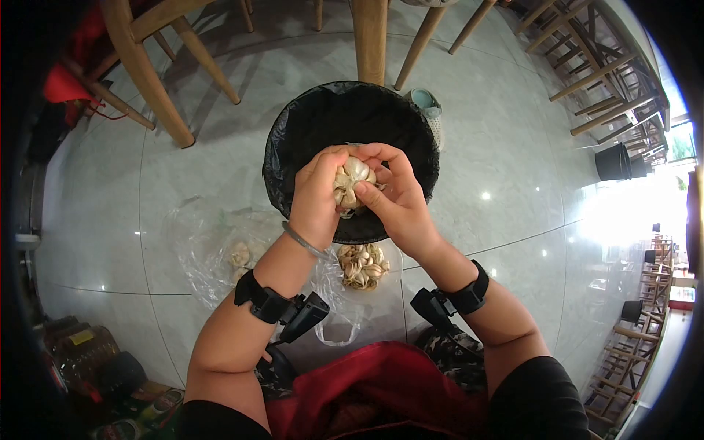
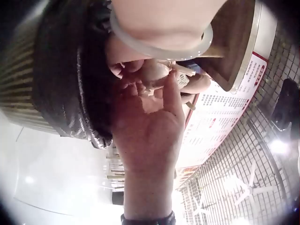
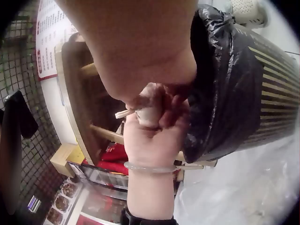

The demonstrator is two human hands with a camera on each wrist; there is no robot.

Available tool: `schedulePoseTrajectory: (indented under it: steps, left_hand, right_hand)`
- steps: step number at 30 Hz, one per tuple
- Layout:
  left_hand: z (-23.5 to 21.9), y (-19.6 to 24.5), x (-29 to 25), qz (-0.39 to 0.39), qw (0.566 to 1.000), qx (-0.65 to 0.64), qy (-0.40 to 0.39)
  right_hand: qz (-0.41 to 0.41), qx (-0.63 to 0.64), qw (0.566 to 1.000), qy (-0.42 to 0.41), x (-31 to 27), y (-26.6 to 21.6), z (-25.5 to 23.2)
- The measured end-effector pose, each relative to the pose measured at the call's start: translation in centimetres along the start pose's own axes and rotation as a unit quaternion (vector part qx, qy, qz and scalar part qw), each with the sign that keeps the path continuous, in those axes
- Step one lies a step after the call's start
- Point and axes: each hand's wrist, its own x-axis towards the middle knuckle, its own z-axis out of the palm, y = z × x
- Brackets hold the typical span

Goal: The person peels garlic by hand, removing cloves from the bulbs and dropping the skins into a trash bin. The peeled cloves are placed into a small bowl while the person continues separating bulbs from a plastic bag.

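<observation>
Left hand (image 1: 312, 194) and right hand (image 1: 403, 199) curl their fingers closely round the garlic bulb (image 1: 357, 169) between them, stem (image 3: 123, 114) upward, bin (image 1: 276, 150) beneath.

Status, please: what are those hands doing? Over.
Left hand and right hand gripping one whitish, roundish garlic bulb. Held over round, black-plastic-lined bin. Nothing visibly blocking.

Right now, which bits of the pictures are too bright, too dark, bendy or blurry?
Head view: the tiled floor looks bendy, with white glare at the far right and black corners; left wrist view: washed-out floor at the lower left, very dark bin liner; right wrist view: the garlic bulb and left hand look a bit soft.
</observation>
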Motion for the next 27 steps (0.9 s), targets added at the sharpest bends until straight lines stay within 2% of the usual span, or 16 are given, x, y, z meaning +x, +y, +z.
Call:
schedulePoseTrajectory:
  steps: [4,7,9,13,15,16,20,23,26,27]
  left_hand:
    - [-0.6,0.4,0.4,-0.059,0.994,-0.084,-0.04]
    - [0.0,0.7,0.4,-0.072,0.99,-0.123,0.016]
    - [0.0,0.6,0.4,-0.081,0.984,-0.161,-0.002]
    - [-2.0,-0.4,1.2,-0.134,0.946,-0.292,-0.036]
    - [-2.5,-1.0,1.6,-0.106,0.966,-0.235,-0.003]
    - [-2.4,-1.0,1.7,-0.093,0.974,-0.205,0.013]
    - [-0.4,0.9,1.2,-0.089,0.979,-0.091,0.16]
    - [0.0,0.9,0.9,-0.027,0.986,0.072,0.146]
    - [0.2,0.8,0.6,0.053,0.989,0.14,0.002]
    - [0.3,0.5,0.5,0.054,0.99,0.126,-0.01]
  right_hand:
    - [0.009,-0.008,1.0,-0.019,0.0,-0.5,-0.1]
    - [0.021,0.006,0.999,-0.039,-0.1,-0.2,-0.7]
    - [0.039,0.026,0.998,-0.04,-0.1,-0.2,-0.9]
    - [0.1,0.203,0.973,-0.034,-0.1,-0.8,-0.9]
    - [0.111,0.247,0.961,-0.056,0.4,-2.0,-1.0]
    - [0.095,0.213,0.972,-0.039,0.5,-1.8,-1.2]
    - [0.088,0.161,0.983,-0.008,0.7,-1.7,-1.4]
    - [0.119,0.13,0.984,0.026,0.6,-1.2,-1.8]
    - [0.094,0.131,0.985,0.054,0.6,-0.6,-1.7]
    - [0.091,0.115,0.988,0.048,0.6,-0.6,-1.6]
